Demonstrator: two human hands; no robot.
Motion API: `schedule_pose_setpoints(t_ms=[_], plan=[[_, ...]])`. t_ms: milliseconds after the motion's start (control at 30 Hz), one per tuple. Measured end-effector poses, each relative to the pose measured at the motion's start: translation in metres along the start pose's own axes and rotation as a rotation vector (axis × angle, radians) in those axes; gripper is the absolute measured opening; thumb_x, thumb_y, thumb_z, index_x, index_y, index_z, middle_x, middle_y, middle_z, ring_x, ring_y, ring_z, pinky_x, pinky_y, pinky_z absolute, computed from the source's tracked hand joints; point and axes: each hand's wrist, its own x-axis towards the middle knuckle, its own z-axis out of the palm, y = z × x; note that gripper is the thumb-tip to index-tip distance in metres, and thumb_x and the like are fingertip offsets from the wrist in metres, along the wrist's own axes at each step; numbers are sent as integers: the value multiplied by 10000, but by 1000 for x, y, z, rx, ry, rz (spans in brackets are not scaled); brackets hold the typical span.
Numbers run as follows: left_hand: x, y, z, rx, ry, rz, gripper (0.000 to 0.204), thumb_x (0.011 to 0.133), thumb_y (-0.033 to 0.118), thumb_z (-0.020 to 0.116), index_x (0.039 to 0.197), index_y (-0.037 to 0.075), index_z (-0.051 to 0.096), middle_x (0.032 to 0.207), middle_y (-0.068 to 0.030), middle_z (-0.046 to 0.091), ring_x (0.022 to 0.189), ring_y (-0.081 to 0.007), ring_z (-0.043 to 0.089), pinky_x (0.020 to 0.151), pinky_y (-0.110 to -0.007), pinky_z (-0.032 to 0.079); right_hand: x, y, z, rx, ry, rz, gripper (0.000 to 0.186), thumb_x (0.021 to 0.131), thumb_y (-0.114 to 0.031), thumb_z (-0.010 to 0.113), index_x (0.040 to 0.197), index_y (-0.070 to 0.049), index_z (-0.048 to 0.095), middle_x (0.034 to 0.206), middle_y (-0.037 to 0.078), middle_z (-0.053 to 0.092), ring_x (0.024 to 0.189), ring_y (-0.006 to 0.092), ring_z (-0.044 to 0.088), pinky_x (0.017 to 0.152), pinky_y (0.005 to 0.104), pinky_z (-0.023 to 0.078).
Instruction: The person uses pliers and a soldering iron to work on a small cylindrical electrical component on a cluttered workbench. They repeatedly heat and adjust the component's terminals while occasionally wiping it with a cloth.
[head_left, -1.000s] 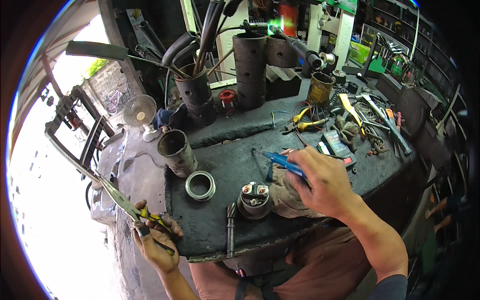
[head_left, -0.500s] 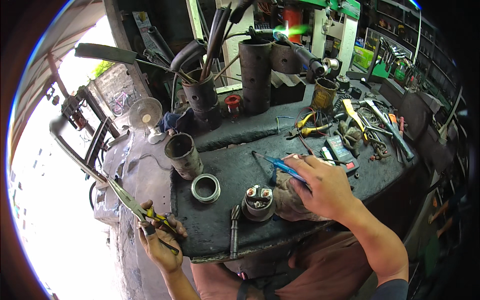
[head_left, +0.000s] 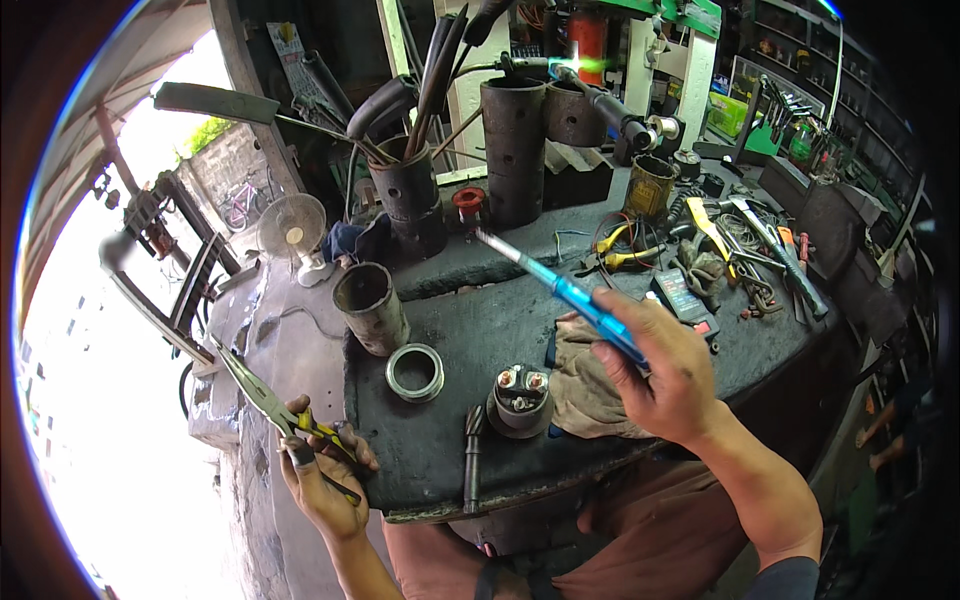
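Partly hidden: blue tool (head_left: 564,289) in right hand (head_left: 668,378), pliers (head_left: 271,404) in left hand (head_left: 325,492).

In your left hand (head_left: 325,490) you hold grey metal long-nosed pliers with yellow-and-black handles (head_left: 268,402), left of the dark bench top (head_left: 470,335); the slim nose points up and leftward, the handles apart. In your right hand (head_left: 668,372), a slender tool with a translucent blue handle and grey metal shaft (head_left: 572,295) slants over the bench, tip up and leftward.
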Motion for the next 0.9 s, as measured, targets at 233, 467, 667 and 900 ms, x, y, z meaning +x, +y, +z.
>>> schedule_pose_setpoints(t_ms=[233,467,667,900], plan=[[0,-3,-1,-12,13,21,611,1143,516,511,1528,46,441,871,-114,597,688,-227,609,584,-344,515,-5,8,5,-163,-385,51,487,932,-143,766,1404,-76,661,1272,164,741,1162,393,722,906,447,603],[0,1,1,-14,-1,-2,604,1144,518,511,1517,47,447,887,-120,600,689,-229,601,593,-349,517,-4,4,0,-21,-243,161,416,944,-164,752,1348,-82,694,1122,155,755,996,367,739,799,466,590],[0,-2,-5,36,-25,-15,606,1150,564,435,1579,135,433,919,-105,599,707,-199,576,615,-335,488,-5,15,7,-32,-196,109,411,943,-157,751,1347,-104,699,1109,153,755,967,369,739,779,467,591],[0,-3,-5,18,-42,-12,620,1142,547,467,1578,109,412,922,-117,593,707,-211,577,626,-343,503,-7,10,8,-34,-187,170,439,910,-166,775,1337,-93,705,1115,148,756,1024,367,730,832,481,586]])
